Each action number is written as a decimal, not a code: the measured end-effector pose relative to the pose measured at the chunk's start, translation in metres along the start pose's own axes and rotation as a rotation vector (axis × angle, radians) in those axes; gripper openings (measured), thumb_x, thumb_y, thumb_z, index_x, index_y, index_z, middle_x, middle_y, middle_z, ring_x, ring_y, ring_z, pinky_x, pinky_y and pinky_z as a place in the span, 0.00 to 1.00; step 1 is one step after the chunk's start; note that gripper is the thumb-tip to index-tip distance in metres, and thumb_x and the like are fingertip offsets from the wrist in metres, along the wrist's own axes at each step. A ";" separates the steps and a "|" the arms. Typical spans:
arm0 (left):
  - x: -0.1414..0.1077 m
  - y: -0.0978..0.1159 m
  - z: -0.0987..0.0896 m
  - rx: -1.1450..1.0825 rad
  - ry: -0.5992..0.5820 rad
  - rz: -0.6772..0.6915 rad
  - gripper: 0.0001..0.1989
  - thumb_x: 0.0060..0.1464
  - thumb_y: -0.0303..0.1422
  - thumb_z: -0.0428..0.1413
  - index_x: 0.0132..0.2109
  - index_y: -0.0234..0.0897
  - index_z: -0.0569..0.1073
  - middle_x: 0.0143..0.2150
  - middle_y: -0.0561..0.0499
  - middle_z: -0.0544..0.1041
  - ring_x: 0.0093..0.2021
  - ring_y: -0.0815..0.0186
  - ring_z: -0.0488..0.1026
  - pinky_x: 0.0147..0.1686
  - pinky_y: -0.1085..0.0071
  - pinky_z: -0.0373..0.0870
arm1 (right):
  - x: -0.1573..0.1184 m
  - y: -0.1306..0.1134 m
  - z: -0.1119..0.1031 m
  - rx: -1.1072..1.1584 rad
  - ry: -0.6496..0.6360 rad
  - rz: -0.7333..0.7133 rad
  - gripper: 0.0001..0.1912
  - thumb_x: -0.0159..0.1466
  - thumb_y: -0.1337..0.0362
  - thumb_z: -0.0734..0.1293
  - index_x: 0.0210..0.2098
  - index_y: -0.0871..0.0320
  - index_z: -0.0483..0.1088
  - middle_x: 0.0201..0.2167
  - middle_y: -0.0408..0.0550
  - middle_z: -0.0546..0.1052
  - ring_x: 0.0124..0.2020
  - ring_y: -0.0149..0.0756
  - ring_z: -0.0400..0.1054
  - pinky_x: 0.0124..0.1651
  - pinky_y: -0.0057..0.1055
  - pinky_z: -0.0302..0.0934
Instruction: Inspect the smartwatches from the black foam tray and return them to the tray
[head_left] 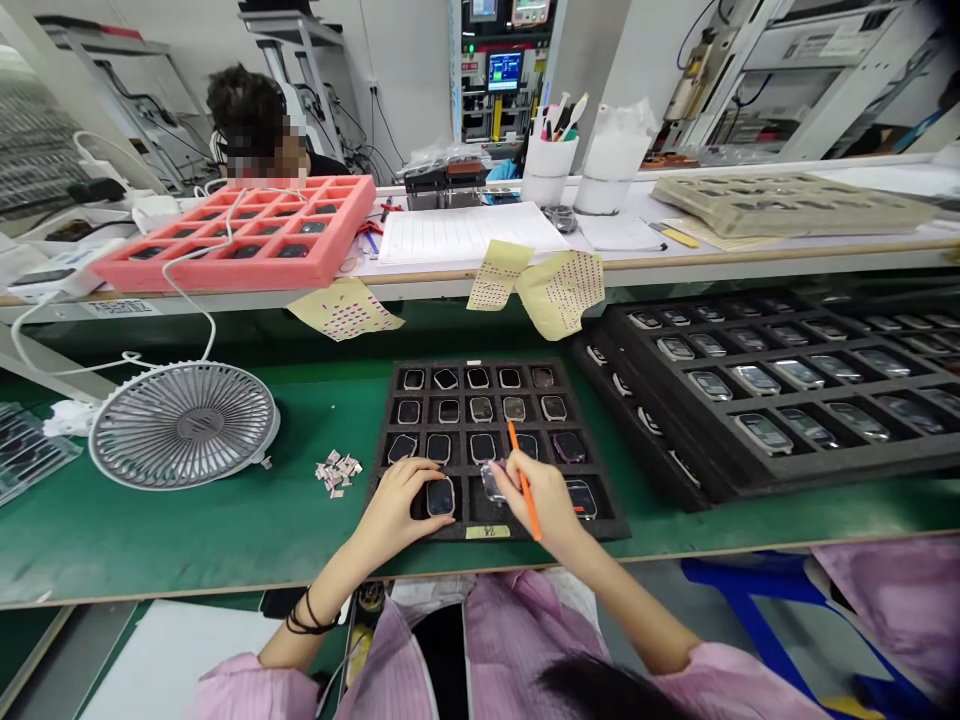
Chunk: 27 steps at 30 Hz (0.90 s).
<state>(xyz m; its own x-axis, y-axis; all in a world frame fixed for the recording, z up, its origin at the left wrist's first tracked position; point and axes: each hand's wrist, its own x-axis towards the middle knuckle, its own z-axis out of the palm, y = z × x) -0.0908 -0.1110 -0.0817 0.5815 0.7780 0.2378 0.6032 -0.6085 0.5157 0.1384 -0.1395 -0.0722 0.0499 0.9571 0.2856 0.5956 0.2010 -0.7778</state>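
A black foam tray (pixel 488 532) with rows of square watch-like pieces lies on the green bench mat. My left hand (pixel 405 500) curves round a watch piece (pixel 440 496) in the front row, thumb and fingers at its edges. My right hand (pixel 541 497) is closed on an orange stick (pixel 528 495), held like a pen. Beside its fingertips a clear, shiny piece (pixel 493 483) is pinched, partly hidden by the thumb. The front-row compartment below it shows bare foam. Another watch piece (pixel 581 499) with a red mark sits at the tray's front right.
Small pinkish-white pieces (pixel 338 473) lie left of the tray, near a grey fan (pixel 184 425). Stacked black trays (pixel 720 420) fill the right. A shelf edge (pixel 435 280) crosses behind, bearing a pink foam tray (pixel 330 250). A person (pixel 251 120) sits beyond.
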 end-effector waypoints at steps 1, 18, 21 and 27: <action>-0.002 -0.002 0.001 0.012 -0.004 0.018 0.21 0.46 0.38 0.67 0.47 0.39 0.74 0.53 0.43 0.75 0.56 0.52 0.71 0.58 0.46 0.65 | -0.008 0.002 0.011 -0.048 -0.008 0.001 0.20 0.65 0.58 0.61 0.20 0.53 0.48 0.16 0.38 0.57 0.18 0.29 0.53 0.25 0.29 0.50; 0.088 0.079 0.042 0.021 -0.215 0.454 0.07 0.61 0.33 0.55 0.44 0.37 0.74 0.45 0.47 0.77 0.46 0.61 0.73 0.49 0.62 0.67 | -0.048 0.071 -0.048 -0.331 0.252 0.135 0.16 0.69 0.53 0.53 0.26 0.51 0.50 0.22 0.45 0.64 0.27 0.41 0.60 0.32 0.37 0.56; 0.094 0.078 0.043 -0.016 -0.202 0.441 0.07 0.60 0.33 0.56 0.44 0.38 0.74 0.45 0.48 0.77 0.47 0.61 0.74 0.48 0.63 0.67 | -0.045 0.068 -0.047 -0.266 0.236 0.157 0.16 0.68 0.51 0.55 0.26 0.51 0.52 0.24 0.45 0.65 0.27 0.41 0.62 0.33 0.38 0.58; 0.099 0.092 -0.011 -0.086 -0.032 0.467 0.07 0.62 0.30 0.53 0.45 0.39 0.74 0.46 0.49 0.78 0.47 0.64 0.75 0.48 0.65 0.70 | -0.041 0.065 -0.052 -0.008 0.191 0.268 0.17 0.66 0.49 0.57 0.27 0.51 0.53 0.20 0.38 0.60 0.20 0.34 0.58 0.26 0.32 0.58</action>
<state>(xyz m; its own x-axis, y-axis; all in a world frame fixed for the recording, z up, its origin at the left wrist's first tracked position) 0.0165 -0.0880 -0.0018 0.7968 0.4183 0.4360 0.2265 -0.8758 0.4263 0.2165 -0.1769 -0.1055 0.3545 0.9191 0.1722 0.5474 -0.0547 -0.8351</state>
